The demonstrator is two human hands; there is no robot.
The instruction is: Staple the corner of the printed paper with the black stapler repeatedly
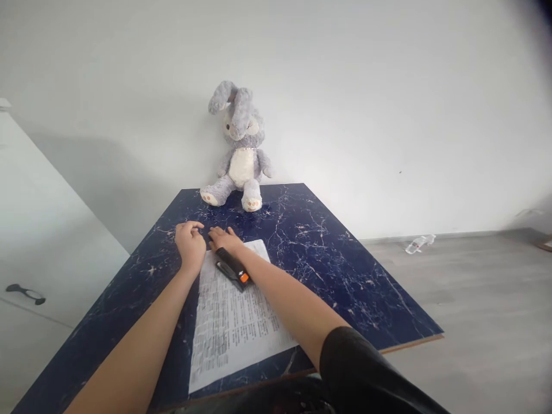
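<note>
Both my hands rest on a dark blue marbled table (328,253), at the far edge of a printed sheet of paper (233,328). My left hand (190,242) lies just past the sheet's far left corner with its fingers curled under and the thumb pointing right. Whether anything is in it is hidden. My right hand (225,239) lies palm down beside it, fingers stretched toward the left hand and almost touching it. A black object with an orange end (235,269) sits against my right wrist. I cannot tell whether it is worn or lying on the paper.
A grey and white plush rabbit (239,155) sits at the table's far edge against the white wall. A white cabinet with a dark handle (26,293) stands to the left. An empty plastic bottle (419,244) lies on the grey floor at the right.
</note>
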